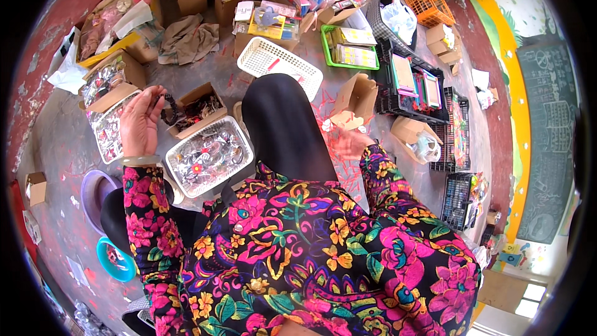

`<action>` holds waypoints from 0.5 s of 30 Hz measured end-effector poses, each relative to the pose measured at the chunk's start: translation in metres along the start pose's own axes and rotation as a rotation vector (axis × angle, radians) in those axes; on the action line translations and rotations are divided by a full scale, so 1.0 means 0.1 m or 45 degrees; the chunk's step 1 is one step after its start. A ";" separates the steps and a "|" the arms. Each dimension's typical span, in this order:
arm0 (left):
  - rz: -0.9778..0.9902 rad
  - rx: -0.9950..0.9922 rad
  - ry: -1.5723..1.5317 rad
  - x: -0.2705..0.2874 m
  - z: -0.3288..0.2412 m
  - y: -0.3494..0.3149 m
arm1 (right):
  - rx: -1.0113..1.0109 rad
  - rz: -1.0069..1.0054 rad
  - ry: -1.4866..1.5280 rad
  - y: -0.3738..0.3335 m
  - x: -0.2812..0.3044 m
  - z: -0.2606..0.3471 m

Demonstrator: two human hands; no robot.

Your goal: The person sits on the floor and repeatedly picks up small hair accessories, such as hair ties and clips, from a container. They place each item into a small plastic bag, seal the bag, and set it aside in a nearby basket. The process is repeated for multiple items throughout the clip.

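Observation:
My left hand (142, 121) is raised at the left, wearing a pale bangle on its wrist. Its fingers are pinched together at a dark, knotted strand (175, 112), whose exact kind I cannot make out. The strand hangs beside an open cardboard box (208, 122) with dark small items inside. Below it stands a white basket (250, 171) full of small plastic-wrapped trinkets. My right hand (351, 144), slightly blurred, is beyond my black-clad knee with fingers apart. Near its fingertips is a small whitish thing (327, 126), beside an open cardboard box (356, 101).
A longer white basket (311, 92) lies beyond my knee. A green basket (326, 50), a black crate (390, 102) and an orange crate (429, 3) stand at the far right. Purple (87, 196) and turquoise (102, 261) basins sit at the left. Red scraps litter the floor.

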State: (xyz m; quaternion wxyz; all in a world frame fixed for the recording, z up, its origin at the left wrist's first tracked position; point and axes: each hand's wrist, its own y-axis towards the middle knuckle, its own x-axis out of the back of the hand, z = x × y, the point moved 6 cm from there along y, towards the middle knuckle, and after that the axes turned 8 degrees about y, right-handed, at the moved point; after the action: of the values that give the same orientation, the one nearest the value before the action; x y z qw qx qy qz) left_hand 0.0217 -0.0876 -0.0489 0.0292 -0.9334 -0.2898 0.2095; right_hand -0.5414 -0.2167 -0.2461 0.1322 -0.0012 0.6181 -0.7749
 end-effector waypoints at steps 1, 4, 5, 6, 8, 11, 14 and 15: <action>0.027 0.013 -0.007 -0.08 0.04 0.01 | 0.090 -0.252 -0.227 0.31 0.60 -0.11; -0.025 0.063 -0.007 -0.02 0.11 0.02 | 0.295 -0.791 -1.391 0.54 0.99 0.01; -0.007 0.051 -0.025 -0.05 0.10 0.02 | 0.382 -0.790 -1.636 0.52 0.98 0.09; 0.014 0.042 -0.045 -0.08 0.08 0.03 | 0.484 -0.810 -1.875 0.52 0.95 0.23; 0.019 0.032 -0.038 -0.08 0.05 0.03 | 0.710 -0.479 -1.531 0.49 0.76 0.36; -0.020 0.026 0.009 0.01 0.02 0.01 | 0.708 -0.295 -0.286 0.32 0.28 0.49; 0.007 0.034 -0.028 -0.06 0.04 0.02 | 0.723 -0.187 0.176 0.06 -0.01 0.59; 0.009 0.042 -0.032 -0.08 0.06 0.03 | 0.774 -0.134 0.249 0.03 -0.06 0.62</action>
State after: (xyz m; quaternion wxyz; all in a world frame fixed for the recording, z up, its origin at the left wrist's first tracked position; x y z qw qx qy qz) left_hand 0.0152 -0.0947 -0.0517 0.0404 -0.9310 -0.2835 0.2261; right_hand -0.5251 -0.2756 -0.2332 0.0263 0.0807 0.3672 -0.9263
